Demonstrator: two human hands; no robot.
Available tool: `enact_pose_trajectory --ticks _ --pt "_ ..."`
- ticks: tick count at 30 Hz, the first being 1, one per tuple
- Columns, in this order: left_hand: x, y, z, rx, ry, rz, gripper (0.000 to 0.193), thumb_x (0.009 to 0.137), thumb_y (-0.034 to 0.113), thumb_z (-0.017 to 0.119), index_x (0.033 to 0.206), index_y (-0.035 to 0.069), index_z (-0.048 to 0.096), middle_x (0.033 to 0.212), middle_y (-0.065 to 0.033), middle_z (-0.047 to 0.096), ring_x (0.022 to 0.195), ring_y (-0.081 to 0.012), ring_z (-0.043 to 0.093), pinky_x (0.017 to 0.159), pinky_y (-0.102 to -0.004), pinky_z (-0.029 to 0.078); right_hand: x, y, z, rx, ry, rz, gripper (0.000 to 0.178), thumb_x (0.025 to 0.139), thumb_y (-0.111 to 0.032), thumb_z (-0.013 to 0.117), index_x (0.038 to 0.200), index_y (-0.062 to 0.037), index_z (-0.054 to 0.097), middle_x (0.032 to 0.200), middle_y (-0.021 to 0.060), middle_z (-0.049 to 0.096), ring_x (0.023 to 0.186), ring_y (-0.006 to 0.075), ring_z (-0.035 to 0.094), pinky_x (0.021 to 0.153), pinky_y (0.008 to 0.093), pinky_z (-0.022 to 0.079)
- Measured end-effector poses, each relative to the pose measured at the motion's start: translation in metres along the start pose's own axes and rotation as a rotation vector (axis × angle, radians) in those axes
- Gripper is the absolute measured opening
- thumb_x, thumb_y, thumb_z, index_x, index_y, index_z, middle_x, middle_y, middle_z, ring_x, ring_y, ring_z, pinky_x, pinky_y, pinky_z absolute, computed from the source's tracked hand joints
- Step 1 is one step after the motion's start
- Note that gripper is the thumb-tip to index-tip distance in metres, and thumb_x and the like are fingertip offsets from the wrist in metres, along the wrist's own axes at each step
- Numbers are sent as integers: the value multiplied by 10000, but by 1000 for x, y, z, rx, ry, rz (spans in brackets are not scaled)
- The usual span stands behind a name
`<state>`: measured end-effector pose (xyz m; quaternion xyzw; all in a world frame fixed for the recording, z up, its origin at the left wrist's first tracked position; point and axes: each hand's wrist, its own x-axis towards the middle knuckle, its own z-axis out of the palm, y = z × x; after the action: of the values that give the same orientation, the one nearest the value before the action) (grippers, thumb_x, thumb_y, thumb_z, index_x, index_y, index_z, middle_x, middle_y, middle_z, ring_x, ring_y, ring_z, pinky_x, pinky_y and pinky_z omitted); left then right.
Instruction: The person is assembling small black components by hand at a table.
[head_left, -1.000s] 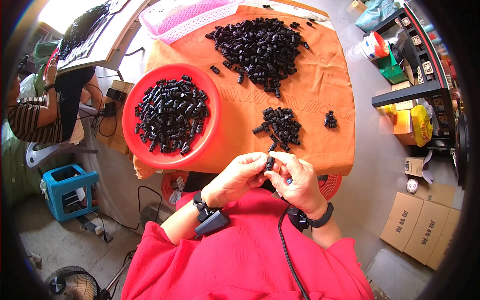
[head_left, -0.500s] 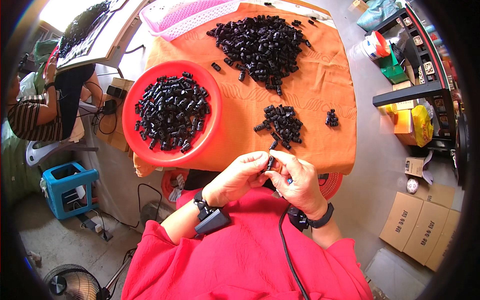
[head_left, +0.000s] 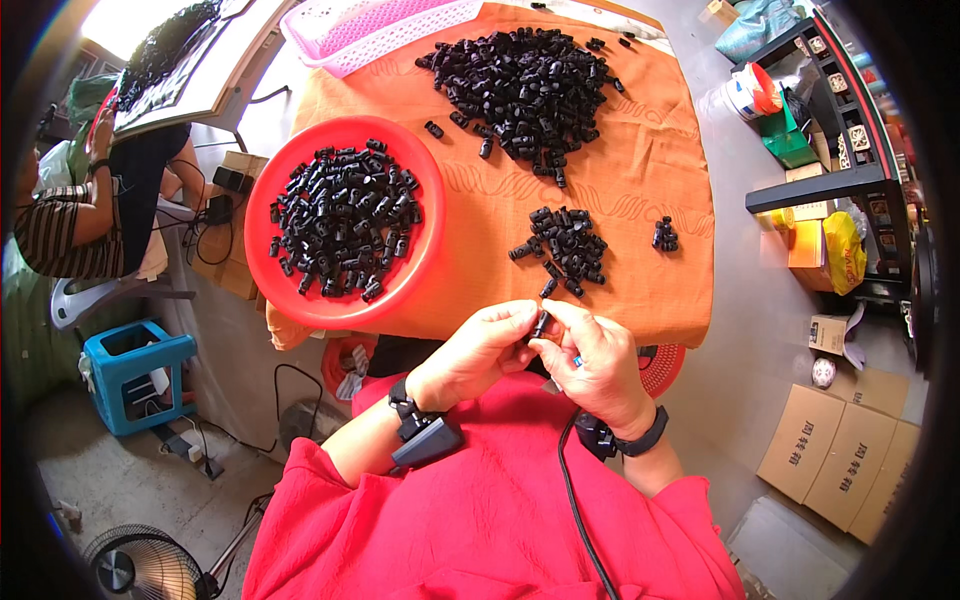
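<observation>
At the table's near edge my left hand (head_left: 478, 348) and my right hand (head_left: 598, 365) meet, fingertips closed around one small black cylindrical piece (head_left: 541, 324). Its lower part is hidden by the fingers. A bit of blue shows by my right fingers, too small to name. Just beyond my hands lies a small heap of similar black pieces (head_left: 570, 245) on the orange cloth (head_left: 480, 265). To the left, a red basin (head_left: 262, 262) holds many more of them. A large pile (head_left: 525, 95) spreads at the far side, and a little cluster (head_left: 665, 235) sits at the right.
A pink perforated basket (head_left: 400, 28) stands at the far left of the table. Someone in a striped top (head_left: 62, 230) sits at another table on the left. A blue stool (head_left: 140, 375) and a fan (head_left: 145, 565) stand on the floor; cardboard boxes (head_left: 840, 450) lie at the right.
The black piece has tilted slightly between my fingers. Otherwise both hands keep almost the same place, and the view has shifted very little.
</observation>
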<state>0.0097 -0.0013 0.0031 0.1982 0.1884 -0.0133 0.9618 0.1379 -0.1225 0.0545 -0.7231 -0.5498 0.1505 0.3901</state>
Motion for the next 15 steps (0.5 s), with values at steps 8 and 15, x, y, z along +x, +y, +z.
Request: enact_pose_trajectory --ticks 8,15 --pt "0 -3 -3 1 33 -2 281 978 352 627 1017 74 618 926 15 599 754 -68 471 706 -223 414 1 -3 -1 -121 -36 -56 400 781 -103 794 1136 -40 621 657 42 601 539 209 583 519 333 486" --pt "1 -11 -11 121 54 33 239 1015 343 575 1001 107 604 964 22 609 847 -44 535 734 -194 435 -1 -4 0 260 -108 353 224 899 -137 725 1070 -48 610 677 55 590 565 139 606 507 298 488"
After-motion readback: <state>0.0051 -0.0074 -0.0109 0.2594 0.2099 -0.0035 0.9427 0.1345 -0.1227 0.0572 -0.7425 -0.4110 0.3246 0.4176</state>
